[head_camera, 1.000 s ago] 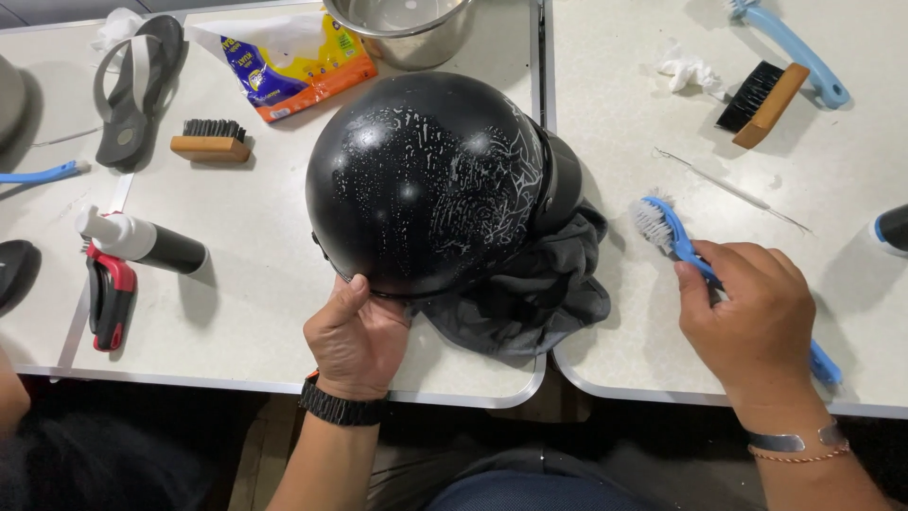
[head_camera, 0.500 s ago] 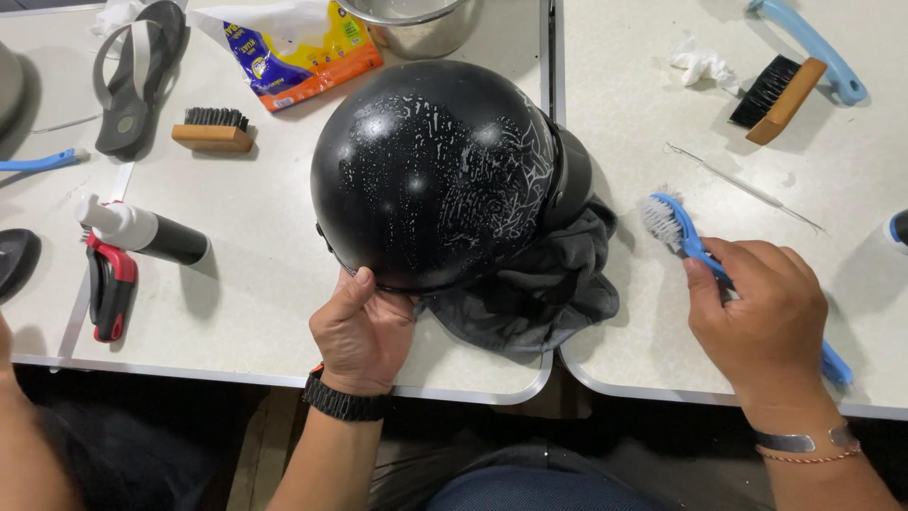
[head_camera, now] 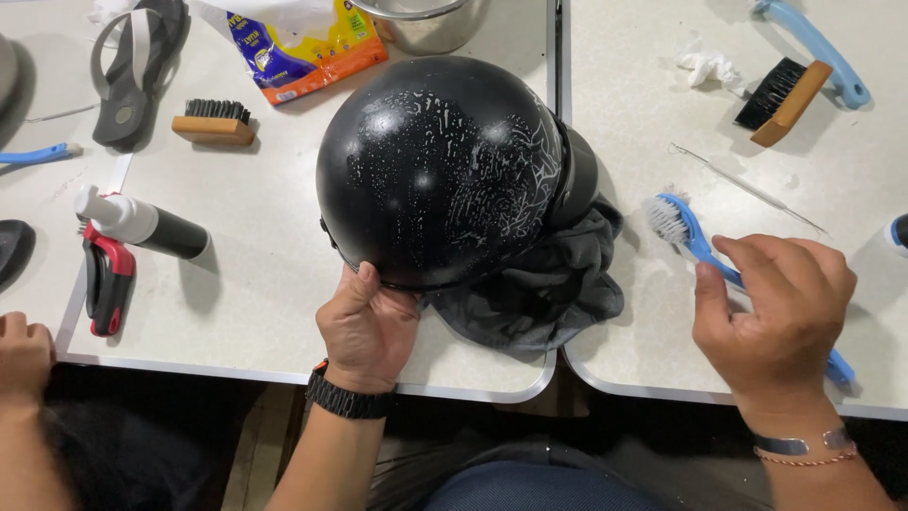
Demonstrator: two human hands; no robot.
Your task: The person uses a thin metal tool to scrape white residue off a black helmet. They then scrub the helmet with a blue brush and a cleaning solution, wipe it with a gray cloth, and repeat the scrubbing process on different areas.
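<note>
Left hand [head_camera: 367, 326] clamped on the near lower rim of the black helmet [head_camera: 440, 170], thumb up along the shell, fingers tucked under the edge; a closed grip on the helmet. Right hand [head_camera: 771, 303] curled around the handle of the blue brush [head_camera: 705, 248], a closed grip likewise, white bristle head pointing toward the helmet and just apart from it. Helmet sat dome-up directly above the left grip, flecked with white streaks, resting on a dark cloth [head_camera: 544, 284] bunched beneath it and spilling toward the right hand. All of it spread over a white surface [head_camera: 255, 274], with the helmet near the seam between two tabletops. Farther out to the left: a white-capped black spray bottle [head_camera: 142, 225], a red-and-black tool [head_camera: 106, 282], a wooden brush with black bristles [head_camera: 214, 122], a grey sandal [head_camera: 132, 64]. Farther back: a colourful packet [head_camera: 293, 43] and a metal pot [head_camera: 426, 21]. To the right beyond the brush: a thin metal pick [head_camera: 747, 187], another wooden-backed brush [head_camera: 783, 93], a blue-handled tool [head_camera: 813, 43]. Another person's hand [head_camera: 24, 345] at the lower left edge.
</note>
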